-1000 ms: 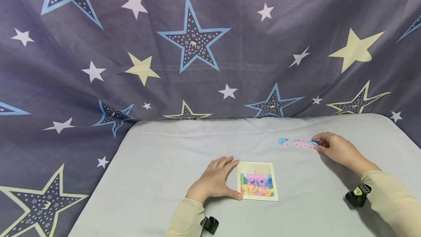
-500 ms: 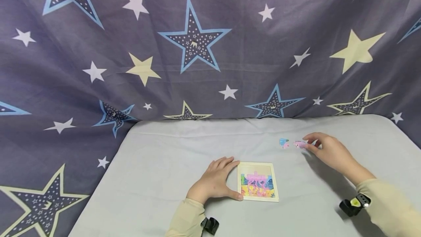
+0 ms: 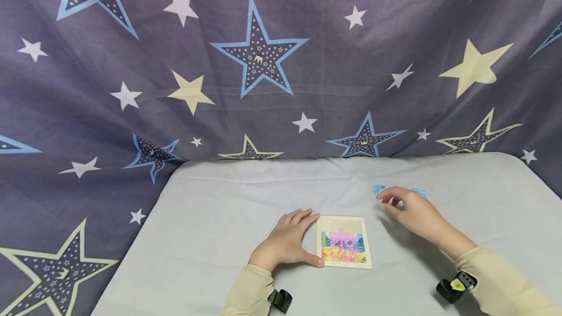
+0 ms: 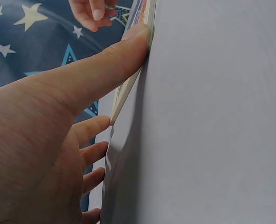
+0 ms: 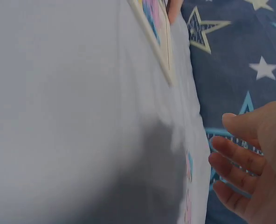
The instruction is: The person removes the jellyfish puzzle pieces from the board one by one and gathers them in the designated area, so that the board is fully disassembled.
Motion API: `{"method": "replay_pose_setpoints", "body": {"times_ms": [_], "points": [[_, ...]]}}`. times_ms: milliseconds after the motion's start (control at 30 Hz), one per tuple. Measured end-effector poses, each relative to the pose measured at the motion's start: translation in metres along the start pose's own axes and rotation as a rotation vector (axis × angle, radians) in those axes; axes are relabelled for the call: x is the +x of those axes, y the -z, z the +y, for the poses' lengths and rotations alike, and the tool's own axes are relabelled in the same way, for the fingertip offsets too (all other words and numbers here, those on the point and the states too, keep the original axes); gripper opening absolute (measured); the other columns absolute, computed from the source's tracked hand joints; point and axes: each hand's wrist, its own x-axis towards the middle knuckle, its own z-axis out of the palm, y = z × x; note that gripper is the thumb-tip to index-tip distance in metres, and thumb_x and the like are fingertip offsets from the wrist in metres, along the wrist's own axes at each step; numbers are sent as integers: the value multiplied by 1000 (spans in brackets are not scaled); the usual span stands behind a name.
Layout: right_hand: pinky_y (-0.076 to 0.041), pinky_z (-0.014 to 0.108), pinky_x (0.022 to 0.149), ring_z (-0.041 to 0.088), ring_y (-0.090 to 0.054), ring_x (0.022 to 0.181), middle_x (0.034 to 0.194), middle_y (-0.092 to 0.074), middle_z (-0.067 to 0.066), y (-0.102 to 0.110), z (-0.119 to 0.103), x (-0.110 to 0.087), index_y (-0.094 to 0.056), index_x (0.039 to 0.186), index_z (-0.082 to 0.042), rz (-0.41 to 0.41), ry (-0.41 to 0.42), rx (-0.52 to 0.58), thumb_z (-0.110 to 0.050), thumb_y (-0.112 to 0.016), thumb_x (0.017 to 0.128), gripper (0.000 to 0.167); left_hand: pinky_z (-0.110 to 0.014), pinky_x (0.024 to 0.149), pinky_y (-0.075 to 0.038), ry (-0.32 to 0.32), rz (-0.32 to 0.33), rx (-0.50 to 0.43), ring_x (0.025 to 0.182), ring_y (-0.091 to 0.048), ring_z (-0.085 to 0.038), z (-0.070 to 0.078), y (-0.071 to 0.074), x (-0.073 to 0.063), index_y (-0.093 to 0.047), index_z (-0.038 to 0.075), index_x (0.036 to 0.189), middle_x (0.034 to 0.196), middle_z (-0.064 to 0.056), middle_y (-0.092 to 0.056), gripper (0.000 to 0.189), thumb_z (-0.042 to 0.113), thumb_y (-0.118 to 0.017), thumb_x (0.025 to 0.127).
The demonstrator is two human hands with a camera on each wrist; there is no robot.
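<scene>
A small jigsaw puzzle tray [image 3: 368,243] with a cream border lies on the bed-like surface. Its lower part is filled with pink, blue and yellow pieces; bare backing shows along the top. My left hand [image 3: 285,243] spans the tray's left side, thumb on the lower corner and index fingertip at the upper one. Farther right, my right hand [image 3: 412,211] hovers over loose puzzle pieces with loosely bent fingers and nothing between them. A blue puzzle piece [image 3: 377,189] shows by its fingertips, and another blue-topped puzzle piece [image 3: 420,192] sticks out behind it. The pink middle piece is mostly hidden.
Pale grey cloth [image 3: 210,238] covers the flat surface around the tray. Behind it hangs a dark curtain [image 3: 272,111] printed with stars. Each wrist wears a black camera, such as the right-hand wrist camera [image 3: 450,290].
My right hand has moved left along the row of pieces, from the rightmost one past the pink one toward the leftmost. My left hand and the tray have stayed put.
</scene>
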Motion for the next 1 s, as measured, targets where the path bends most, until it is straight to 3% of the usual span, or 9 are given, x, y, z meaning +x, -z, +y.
{"method": "replay_pose_setpoints", "body": {"times_ms": [400,633,867,1000], "points": [[-51,24,66,6,-61,81,96,-74,-3,-23,-27,1,-77,103,-9,-44,16,80,-4,-77,91,13,-53,132,-15,12,-6,1,158,-23,-30,-1,-1,2,-40,20,161,169,-4,-32,108,50,-93,71],[-54,27,71,8,-61,84,97,-73,-2,-37,-40,3,-77,104,-8,-114,10,150,-6,-76,92,12,-53,132,-17,-5,-6,22,158,-24,-32,-1,0,2,-40,19,161,169,-6,-32,106,52,-91,73],[-53,22,67,8,-60,82,95,-72,-2,-50,-51,5,-77,104,-8,-179,8,210,-9,-77,93,11,-55,131,-17,-14,-3,18,158,-25,-33,-2,-1,2,-41,19,160,169,-7,-33,107,53,-91,73],[-57,24,74,9,-61,84,95,-72,-2,-57,-55,7,-77,104,-7,-226,29,231,-9,-77,92,12,-55,131,-18,-14,1,40,157,-25,-33,-4,-3,2,-40,21,161,169,-6,-32,107,55,-90,73]]}}
